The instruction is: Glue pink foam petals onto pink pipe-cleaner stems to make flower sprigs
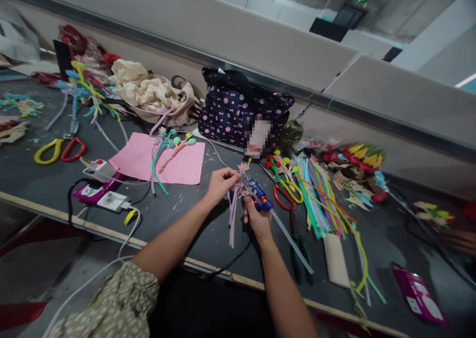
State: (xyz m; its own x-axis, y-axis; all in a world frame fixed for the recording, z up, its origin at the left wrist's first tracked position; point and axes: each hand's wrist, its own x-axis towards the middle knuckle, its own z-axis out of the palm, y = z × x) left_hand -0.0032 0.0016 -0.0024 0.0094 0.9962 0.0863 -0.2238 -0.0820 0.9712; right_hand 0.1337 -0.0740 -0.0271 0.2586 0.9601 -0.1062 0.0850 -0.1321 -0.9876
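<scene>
My right hand (258, 218) is wrapped around a blue hot glue gun (262, 197), with a long clear glue stick (292, 241) jutting out of its back toward me. Its nozzle end is near a cluster of small pink flowers (243, 187). The fingers of my left hand (223, 184) are pinched together at a pink flower (243, 168) just left of the glue gun. Lilac and pale pink fuzzy stems (232, 221) extend down below the flowers. Exactly where the fingertips meet the flower is hard to make out.
Pink paper (186, 164) with fuzzy-stemmed flowers lies left. Red-and-yellow-handled scissors (61, 149) and a power strip (98, 189) are farther left. Right are more scissors (284, 197), pliers (300, 258) and colourful pipe cleaners (320, 194). A dotted bag (226, 105) stands behind; another person's hand (459, 241) is far right.
</scene>
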